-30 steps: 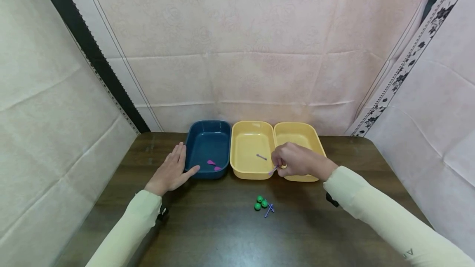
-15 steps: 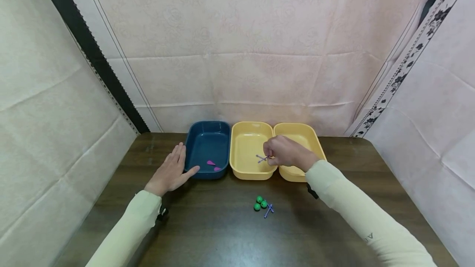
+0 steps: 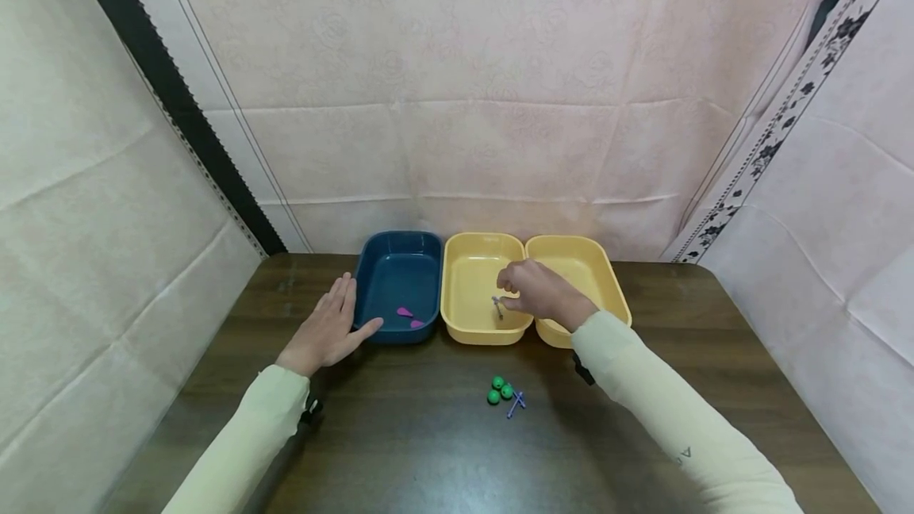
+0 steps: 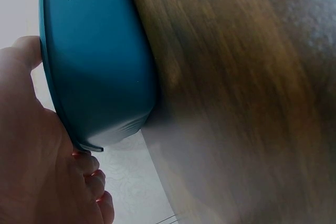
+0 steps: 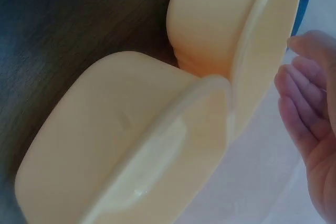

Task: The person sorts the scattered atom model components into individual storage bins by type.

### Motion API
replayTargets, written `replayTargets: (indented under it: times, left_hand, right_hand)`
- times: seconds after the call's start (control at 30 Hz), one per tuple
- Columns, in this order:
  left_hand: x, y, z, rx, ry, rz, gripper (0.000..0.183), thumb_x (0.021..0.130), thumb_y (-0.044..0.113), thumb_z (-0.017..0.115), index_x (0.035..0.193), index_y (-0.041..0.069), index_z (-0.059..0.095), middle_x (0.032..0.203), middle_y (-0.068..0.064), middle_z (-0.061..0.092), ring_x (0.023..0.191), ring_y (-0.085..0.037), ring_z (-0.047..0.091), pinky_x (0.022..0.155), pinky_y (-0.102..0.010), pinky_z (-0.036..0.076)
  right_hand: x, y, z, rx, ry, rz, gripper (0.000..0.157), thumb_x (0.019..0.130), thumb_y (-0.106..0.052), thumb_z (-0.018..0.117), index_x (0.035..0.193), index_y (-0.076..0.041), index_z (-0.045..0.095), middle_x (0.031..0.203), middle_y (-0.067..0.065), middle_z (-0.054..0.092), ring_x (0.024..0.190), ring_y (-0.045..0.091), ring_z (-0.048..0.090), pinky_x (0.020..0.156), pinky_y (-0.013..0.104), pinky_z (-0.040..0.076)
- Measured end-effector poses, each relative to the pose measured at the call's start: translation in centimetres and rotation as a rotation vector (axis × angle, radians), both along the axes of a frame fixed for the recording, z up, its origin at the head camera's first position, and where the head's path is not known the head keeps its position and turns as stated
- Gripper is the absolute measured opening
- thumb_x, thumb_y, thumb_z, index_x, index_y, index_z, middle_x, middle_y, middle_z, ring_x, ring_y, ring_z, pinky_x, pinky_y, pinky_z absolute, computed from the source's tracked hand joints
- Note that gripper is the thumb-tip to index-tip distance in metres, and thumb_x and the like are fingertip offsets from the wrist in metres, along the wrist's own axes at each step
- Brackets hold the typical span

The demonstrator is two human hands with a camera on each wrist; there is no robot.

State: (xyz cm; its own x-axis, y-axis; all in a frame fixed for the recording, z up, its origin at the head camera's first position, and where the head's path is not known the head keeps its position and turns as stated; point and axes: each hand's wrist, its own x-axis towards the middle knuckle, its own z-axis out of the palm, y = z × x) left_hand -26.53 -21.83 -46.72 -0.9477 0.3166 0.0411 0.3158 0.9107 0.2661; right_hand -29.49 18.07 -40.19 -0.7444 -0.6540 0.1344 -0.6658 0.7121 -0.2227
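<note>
My left hand rests with straight fingers along the left rim of a dark blue tray. In the left wrist view, the thumb and palm of that hand are against the tray's edge. Two magenta drop-shaped pieces lie inside it. Over the middle yellow tray hovers my right hand, thumb apart from loosely bent fingers. Thin purple sticks with knobbed ends lie in that tray, just below the thumb. Nothing shows between the fingers of this hand in the right wrist view.
Another yellow tray stands at the right, partly under the right forearm. Three green balls and crossed purple-blue sticks lie on the brown wooden table in front of the trays. A pale cloth hangs behind.
My right hand has moved left and away from me, over the middle yellow tray, and let go of a purple stick beside the one lying there. The left hand has stayed put.
</note>
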Motion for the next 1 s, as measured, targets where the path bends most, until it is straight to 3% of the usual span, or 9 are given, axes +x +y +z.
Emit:
replayTargets:
  times: [0.23,0.53,0.8,1.0]
  left_hand:
    - [0.1,0.0,0.2,-0.001,0.011,0.001,0.104,0.104,0.069,0.043,0.166,-0.008,0.012,0.176,-0.027,0.009,0.163,-0.050,0.012,0.131,-0.063,0.019]
    - [0.1,0.1,0.2,-0.010,0.010,0.002,0.104,0.104,0.069,0.043,0.165,-0.009,0.012,0.176,-0.027,0.009,0.163,-0.050,0.012,0.131,-0.062,0.019]
    - [0.0,0.1,0.2,-0.014,0.001,0.001,0.104,0.105,0.068,0.044,0.165,-0.009,0.010,0.176,-0.027,0.007,0.163,-0.050,0.011,0.131,-0.062,0.018]
    - [0.0,0.1,0.1,-0.016,0.003,0.003,0.105,0.104,0.070,0.042,0.166,-0.008,0.010,0.176,-0.027,0.006,0.163,-0.050,0.011,0.131,-0.062,0.019]
  right_hand:
    - [2.0,0.8,1.7,-0.018,-0.015,0.064,0.021,0.094,-0.010,0.077,0.113,-0.003,0.078,0.109,0.011,0.077,0.098,0.024,0.073,0.086,0.037,0.063]
    - [4.8,2.2,2.9,0.048,-0.004,0.145,0.023,0.091,-0.010,0.081,0.113,-0.005,0.079,0.109,0.005,0.078,0.098,0.019,0.075,0.087,0.036,0.064]
    - [6.7,3.1,1.8,0.055,0.005,0.246,0.017,0.091,-0.010,0.080,0.108,-0.008,0.079,0.102,-0.001,0.076,0.092,0.010,0.069,0.084,0.030,0.063]
    - [8.1,3.4,0.0,0.073,-0.066,0.255,0.016,0.092,-0.011,0.080,0.108,-0.008,0.078,0.103,0.000,0.077,0.094,0.008,0.069,0.083,0.027,0.062]
